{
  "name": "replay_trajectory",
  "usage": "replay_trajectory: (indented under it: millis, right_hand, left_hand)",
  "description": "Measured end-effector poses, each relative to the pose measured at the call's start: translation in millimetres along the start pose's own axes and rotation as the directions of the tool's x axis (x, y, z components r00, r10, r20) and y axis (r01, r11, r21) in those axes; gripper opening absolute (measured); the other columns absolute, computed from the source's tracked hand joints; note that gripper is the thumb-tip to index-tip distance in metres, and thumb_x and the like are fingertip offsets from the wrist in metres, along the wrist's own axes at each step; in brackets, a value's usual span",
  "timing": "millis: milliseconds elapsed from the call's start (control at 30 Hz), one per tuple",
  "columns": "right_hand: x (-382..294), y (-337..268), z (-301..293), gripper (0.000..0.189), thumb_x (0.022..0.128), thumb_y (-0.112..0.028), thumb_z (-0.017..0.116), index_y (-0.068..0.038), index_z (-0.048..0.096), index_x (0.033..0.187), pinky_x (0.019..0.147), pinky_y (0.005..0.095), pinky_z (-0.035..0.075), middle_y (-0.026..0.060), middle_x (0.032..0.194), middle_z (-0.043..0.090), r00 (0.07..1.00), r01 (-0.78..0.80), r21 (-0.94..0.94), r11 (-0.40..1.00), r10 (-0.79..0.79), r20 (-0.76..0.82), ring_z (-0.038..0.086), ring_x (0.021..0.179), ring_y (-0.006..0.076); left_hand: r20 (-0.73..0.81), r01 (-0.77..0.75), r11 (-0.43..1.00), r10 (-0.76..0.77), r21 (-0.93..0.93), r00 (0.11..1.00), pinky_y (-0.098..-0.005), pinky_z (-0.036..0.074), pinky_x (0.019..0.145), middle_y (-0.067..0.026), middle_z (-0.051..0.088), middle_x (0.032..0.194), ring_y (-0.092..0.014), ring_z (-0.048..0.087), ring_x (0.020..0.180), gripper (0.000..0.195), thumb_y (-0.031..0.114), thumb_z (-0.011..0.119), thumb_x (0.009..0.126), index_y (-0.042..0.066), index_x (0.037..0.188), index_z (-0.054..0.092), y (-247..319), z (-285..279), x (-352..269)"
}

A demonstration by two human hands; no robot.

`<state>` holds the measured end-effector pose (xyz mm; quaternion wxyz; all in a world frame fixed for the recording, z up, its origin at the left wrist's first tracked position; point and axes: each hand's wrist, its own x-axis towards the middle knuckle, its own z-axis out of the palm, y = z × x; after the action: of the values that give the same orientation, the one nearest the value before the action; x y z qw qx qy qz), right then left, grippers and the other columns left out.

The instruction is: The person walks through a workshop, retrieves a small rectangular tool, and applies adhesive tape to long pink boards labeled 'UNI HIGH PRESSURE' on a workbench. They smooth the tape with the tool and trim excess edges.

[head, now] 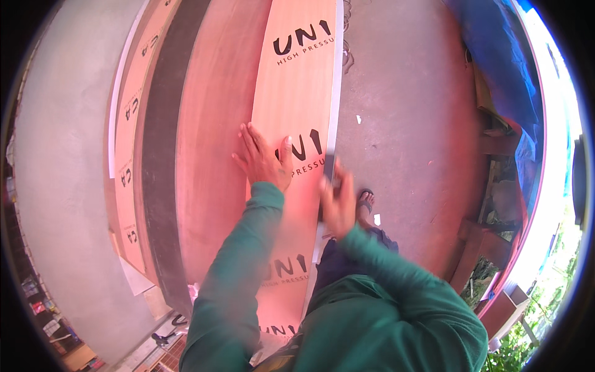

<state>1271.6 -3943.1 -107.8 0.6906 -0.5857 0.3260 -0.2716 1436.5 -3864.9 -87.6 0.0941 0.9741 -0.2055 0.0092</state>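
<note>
A long, narrow laminate sheet (293, 102) with large printed lettering lies lengthwise on a wider reddish board (218, 93). My left hand (265, 160) presses palm down on the sheet's left edge with its fingers apart, some of them over the board beside it. At the sheet's right edge is my right hand (339, 200), blurred, its thumb and fingers about a small dark block-like thing (329, 165) set against the pale edge strip. What that thing is, and how firmly it is held, cannot be made out.
Left of the board run a dark strip (162, 116) and another printed panel (128, 153) beside a grey surface (69, 162). A sandalled foot (366, 200) stands on the floor (395, 139) at the right. Blue tarpaulin (502, 60) and wooden pieces (483, 251) line the far right.
</note>
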Motion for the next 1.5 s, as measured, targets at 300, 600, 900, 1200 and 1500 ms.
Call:
replay_trajectory:
  millis: [300, 600, 900, 1200, 1500]
  right_hand:
    - [110, 22, 16, 0.049, 0.111, -0.027, 0.07, 0.004, 0.057, 0.146, 0.089, 0.0319, 0.055, 0.0117, 0.123, 0.066, 0.995, 0.033, 0.091, 0.995, -0.025, -0.092, 0.062, 0.107, 0.0146]
    - [323, 15, 35, 0.065, 0.105, -0.046, 0.074, -0.001, 0.055, 0.147, 0.077, 0.0346, 0.063, 0.0142, 0.117, 0.074, 0.992, 0.076, 0.022, 0.997, -0.074, -0.107, 0.073, 0.099, 0.0174]
    - [-73, 4, -15, 0.063, 0.108, -0.019, 0.073, 0.008, 0.044, 0.158, 0.082, 0.03, 0.054, 0.0104, 0.125, 0.065, 0.99, -0.031, -0.09, 0.995, 0.043, 0.134, 0.063, 0.096, 0.0143]
    - [168, 11, 19, 0.044, 0.111, -0.027, 0.07, 0.001, 0.061, 0.144, 0.069, 0.0273, 0.05, 0.0053, 0.112, 0.065, 0.992, 0.114, -0.01, 0.993, -0.114, -0.055, 0.057, 0.083, 0.008]
    - [465, -1, 45, 0.069, 0.103, -0.057, 0.073, -0.001, 0.062, 0.142, 0.09, 0.0462, 0.059, 0.0241, 0.114, 0.076, 0.987, 0.042, -0.122, 0.992, -0.061, -0.149, 0.077, 0.101, 0.0333]
  left_hand:
    - [-0.02, -0.012, 1.0, 0.012, 0.008, 1.0, -0.0785, 0.019, 0.126, -0.0296, 0.023, 0.179, -0.047, 0.024, 0.166, 0.103, 0.068, 0.048, 0.109, -0.008, 0.172, 0.019, -1, 1, 5]
    - [-0.024, 0.008, 0.999, -0.008, 0.034, 1.0, -0.0757, 0.019, 0.128, -0.0281, 0.023, 0.18, -0.044, 0.024, 0.167, 0.099, 0.066, 0.049, 0.11, -0.005, 0.173, 0.02, -2, 7, 17]
    - [-0.039, -0.034, 0.998, 0.032, -0.051, 0.999, -0.0746, 0.019, 0.129, -0.0316, 0.022, 0.179, -0.047, 0.023, 0.166, 0.097, 0.06, 0.051, 0.111, -0.007, 0.172, 0.018, -3, 6, 17]
    - [0.073, -0.033, 0.999, 0.032, 0.001, 0.997, -0.0767, 0.012, 0.129, -0.0323, 0.015, 0.18, -0.047, 0.017, 0.169, 0.098, 0.06, 0.046, 0.111, -0.009, 0.173, 0.012, 0, -5, 19]
    - [0.109, 0.011, 0.999, -0.006, -0.041, 0.994, -0.074, 0.007, 0.13, -0.0308, 0.015, 0.181, -0.045, 0.016, 0.169, 0.102, 0.063, 0.047, 0.109, -0.007, 0.174, 0.011, 3, -8, 19]
